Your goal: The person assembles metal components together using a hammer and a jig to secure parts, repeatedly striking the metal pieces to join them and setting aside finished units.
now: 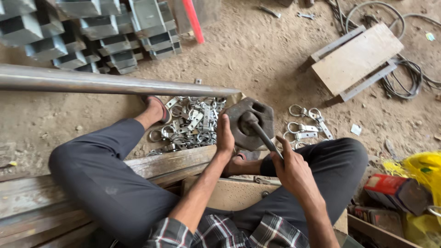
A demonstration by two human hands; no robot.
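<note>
I sit on the dirt floor with my legs bent around a dark, octagonal iron block [262, 131]. My right hand [290, 166] grips the handle of a hammer [255, 125] whose head rests on the block's top. My left hand [224, 136] lies against the block's left edge, fingers together, pressing something small that I cannot make out. A pile of shiny metal ring clamps [190, 123] sits just left of the block, by my left foot.
A few more ring clamps [307, 125] lie right of the block. A long steel pipe [105, 83] crosses above my left leg. Stacked metal channel pieces [92, 32] fill the top left. A low wooden board [356, 57], cables [406, 76], a red box [390, 190] and yellow bag [425, 167] sit right.
</note>
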